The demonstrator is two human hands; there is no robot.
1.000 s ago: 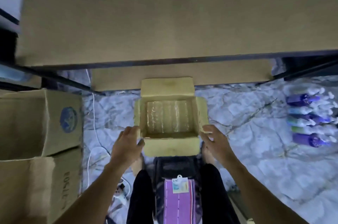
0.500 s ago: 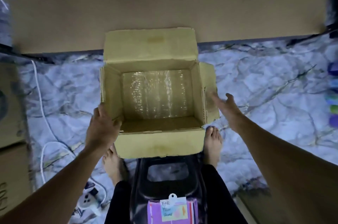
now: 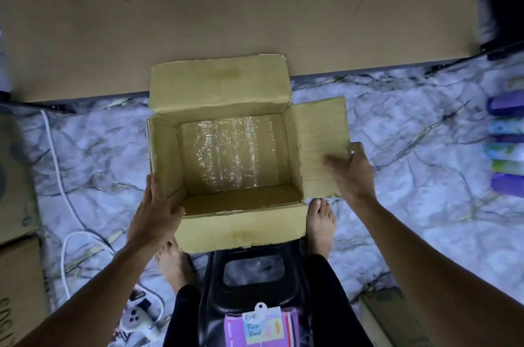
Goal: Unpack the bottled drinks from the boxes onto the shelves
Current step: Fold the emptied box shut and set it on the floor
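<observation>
Head view: the left hand [image 3: 154, 213] grips the near-left corner of the open box [image 3: 241, 222] on the floor [image 3: 397, 219], and the right hand [image 3: 351, 170] pinches its right flap [image 3: 317, 131]. Plastic wrap [image 3: 229, 153] glints deep inside, likely slippery, so lift from beneath. Just beyond lies the shelf [image 3: 226, 6].

A white paper tag [image 3: 261, 323] with a round hole at its top lies on a purple packet [image 3: 292, 324] at the bottom of the view. It carries "ENE" in plain capitals, and below that a cursive line that looks like "Face Towel". A cardboard box [image 3: 19, 290] at the lower left edge bears large dark letters, cut off by the frame and not readable.
</observation>
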